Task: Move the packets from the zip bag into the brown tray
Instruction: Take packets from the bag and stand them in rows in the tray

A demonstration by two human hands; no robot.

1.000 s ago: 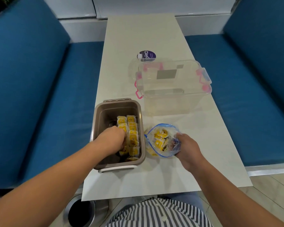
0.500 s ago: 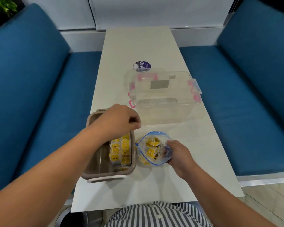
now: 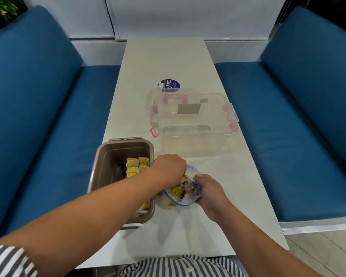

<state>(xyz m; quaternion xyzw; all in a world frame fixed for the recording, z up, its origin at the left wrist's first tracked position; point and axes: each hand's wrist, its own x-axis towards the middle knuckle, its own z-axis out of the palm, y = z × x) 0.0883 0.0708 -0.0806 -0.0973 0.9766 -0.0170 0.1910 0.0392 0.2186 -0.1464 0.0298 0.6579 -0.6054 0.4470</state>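
A: The left hand (image 3: 169,168) is dipping into the zip bag (image 3: 185,200); whether it's grasping anything, I cannot tell. The right hand (image 3: 208,193) is gripping the floppy rim.
B: And the packets (image 3: 176,190)?
A: Sitting inside, beside the brown tray (image 3: 112,162). Probably light, slippery; pinching edges seems best.

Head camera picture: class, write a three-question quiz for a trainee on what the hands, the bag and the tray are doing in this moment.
1. True or false: the zip bag lies inside the brown tray.
2. The left hand reaches into: A the brown tray; B the zip bag; C neither.
3. Which hand grips the zip bag's rim?

Key
1. False: it lies on the table, beside the tray.
2. B.
3. The right hand.
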